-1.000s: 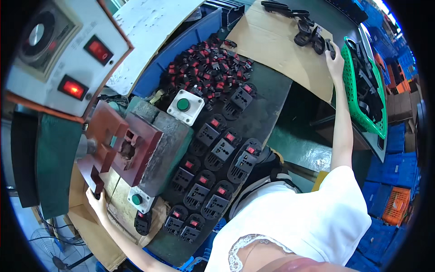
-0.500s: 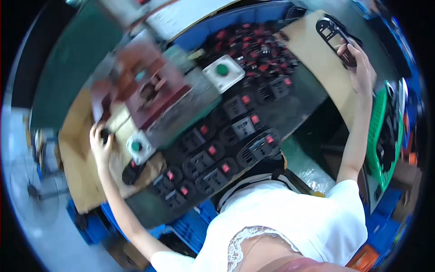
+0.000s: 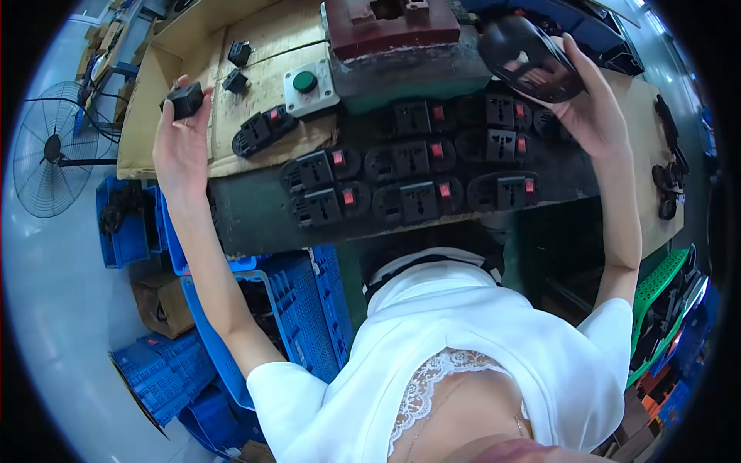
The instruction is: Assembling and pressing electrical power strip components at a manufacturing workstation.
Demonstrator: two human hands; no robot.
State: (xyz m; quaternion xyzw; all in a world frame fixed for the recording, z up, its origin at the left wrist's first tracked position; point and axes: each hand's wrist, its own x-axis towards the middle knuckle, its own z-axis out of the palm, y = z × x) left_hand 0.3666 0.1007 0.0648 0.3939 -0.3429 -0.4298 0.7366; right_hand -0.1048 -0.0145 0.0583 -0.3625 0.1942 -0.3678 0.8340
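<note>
Over the edge of the cardboard tray [image 3: 166, 69], my left hand [image 3: 179, 150] is closed on a black block-shaped socket insert [image 3: 185, 101]. My right hand [image 3: 598, 116] grips a glossy black oval shell [image 3: 532, 62] by its end, above the right part of the bench. Two more socket inserts, one [image 3: 239, 52] behind the other [image 3: 235, 81], lie on the cardboard. Between my hands, several oval black socket units [image 3: 409, 159] with red switches are set out in rows. One such unit [image 3: 264, 131] rests apart on the cardboard's front corner.
A white box with a green push button [image 3: 305, 82] stands beside a dark red metal fixture [image 3: 394, 35]. Blue crates [image 3: 301, 309] are below the bench at left, near a standing fan [image 3: 52, 147]. At right are black cables [image 3: 670, 154] and a green basket [image 3: 656, 301].
My view has turned and the scene has levelled out. The left hand has risen from the cardboard with the socket insert. In my right hand, the shell has turned to show its glossy side.
</note>
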